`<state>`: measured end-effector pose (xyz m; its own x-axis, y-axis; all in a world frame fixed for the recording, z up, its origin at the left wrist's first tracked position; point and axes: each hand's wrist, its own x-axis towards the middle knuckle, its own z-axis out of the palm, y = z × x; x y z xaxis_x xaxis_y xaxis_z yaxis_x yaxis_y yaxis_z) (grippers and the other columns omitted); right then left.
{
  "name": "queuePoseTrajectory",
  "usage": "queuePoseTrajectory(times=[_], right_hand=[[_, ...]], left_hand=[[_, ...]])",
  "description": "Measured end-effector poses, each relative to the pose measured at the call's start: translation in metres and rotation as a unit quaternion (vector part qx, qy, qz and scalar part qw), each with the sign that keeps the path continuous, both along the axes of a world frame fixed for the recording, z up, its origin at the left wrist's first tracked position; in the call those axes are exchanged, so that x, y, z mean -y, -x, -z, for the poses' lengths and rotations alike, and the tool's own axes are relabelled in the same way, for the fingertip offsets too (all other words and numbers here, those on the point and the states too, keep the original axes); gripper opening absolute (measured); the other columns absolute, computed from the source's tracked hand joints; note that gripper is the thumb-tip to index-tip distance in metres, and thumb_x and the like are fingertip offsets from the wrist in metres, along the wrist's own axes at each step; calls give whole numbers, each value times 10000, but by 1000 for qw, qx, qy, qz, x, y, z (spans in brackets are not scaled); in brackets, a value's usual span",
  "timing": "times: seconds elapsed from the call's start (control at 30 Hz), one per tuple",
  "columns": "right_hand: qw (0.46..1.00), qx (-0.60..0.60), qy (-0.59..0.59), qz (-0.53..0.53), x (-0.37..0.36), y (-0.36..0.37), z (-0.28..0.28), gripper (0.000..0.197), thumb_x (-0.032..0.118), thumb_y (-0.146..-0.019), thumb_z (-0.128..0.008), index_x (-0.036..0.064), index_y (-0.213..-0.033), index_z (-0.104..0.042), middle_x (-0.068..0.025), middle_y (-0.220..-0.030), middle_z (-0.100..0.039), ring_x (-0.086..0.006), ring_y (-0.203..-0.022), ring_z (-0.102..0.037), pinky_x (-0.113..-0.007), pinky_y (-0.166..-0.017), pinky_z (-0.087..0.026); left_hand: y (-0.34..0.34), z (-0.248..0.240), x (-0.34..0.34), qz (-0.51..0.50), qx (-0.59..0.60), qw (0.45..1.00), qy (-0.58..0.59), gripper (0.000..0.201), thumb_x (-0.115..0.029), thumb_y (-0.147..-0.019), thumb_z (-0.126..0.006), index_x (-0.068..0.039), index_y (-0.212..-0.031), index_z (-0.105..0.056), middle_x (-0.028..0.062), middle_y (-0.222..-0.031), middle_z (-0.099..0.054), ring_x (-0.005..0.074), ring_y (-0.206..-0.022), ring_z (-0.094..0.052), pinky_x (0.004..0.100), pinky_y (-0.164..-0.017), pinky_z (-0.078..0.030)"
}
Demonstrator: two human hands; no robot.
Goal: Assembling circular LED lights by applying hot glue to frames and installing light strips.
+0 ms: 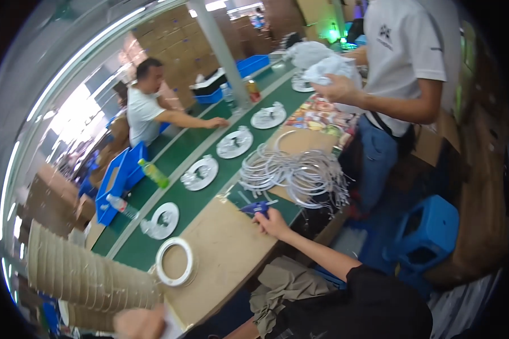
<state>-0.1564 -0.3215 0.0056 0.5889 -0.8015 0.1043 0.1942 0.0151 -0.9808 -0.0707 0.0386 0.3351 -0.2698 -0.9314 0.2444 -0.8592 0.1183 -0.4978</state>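
Observation:
At the right of the cardboard-covered table top (223, 240), my right hand (272, 223) is closed around a blue hot glue gun (257, 208). Thin white sticks lie just beyond it. My left hand (139, 323), low at the left edge of the table, is smeared by motion; its fingers cannot be made out. Something white and flat shows beside it. Between the hands, a white ring (188, 261) lies flat on the cardboard. Past the glue gun is a heap of thin white hoops (300, 175) with loose ends.
A green conveyor (133, 248) carries several white discs topped with crumpled clear plastic. Tall stacks of beige round pieces (90, 271) stand at left. Across the belt sits a co-worker (144, 113) near blue bins; another (404, 73) stands at right holding white bundles. A blue stool (430, 226) is behind.

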Motion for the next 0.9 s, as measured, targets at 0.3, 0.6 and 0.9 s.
queuePoseTrajectory(times=[0.3, 0.6, 0.9], right_hand=[[1000, -4, -6, -3, -3, 7, 0, 321, 263, -979, -534, -4, -855, -660, -35, -559, -570, -97, -456, -541, -239, -434, -441], [999, -16, -34, -36, -2, 8, 3, 282, 255, -978, -543, 15, -871, -646, -14, -571, -562, -78, -466, -532, -235, -443, -442], [996, -72, -28, -53, -2, -4, 0, 255, 230, -999, -517, 7, -984, -640, 5, -599, -572, -55, -504, -539, -210, -469, -442]], left_hand=[[-69, 189, 134, 37, -332, 942, 27, 196, -61, -755, -691, -98, -946, -659, 60, -581, -592, 203, -498, -612, 317, -449, -457], [-100, 319, 187, -54, -533, 842, 67, 114, -67, -837, -626, -100, -918, -699, 150, -619, -613, 302, -553, -645, 394, -530, -505], [-122, 325, 175, -117, -647, 744, 118, 114, -56, -880, -578, -23, -872, -688, 43, -518, -470, 94, -463, -417, 274, -449, -315]])
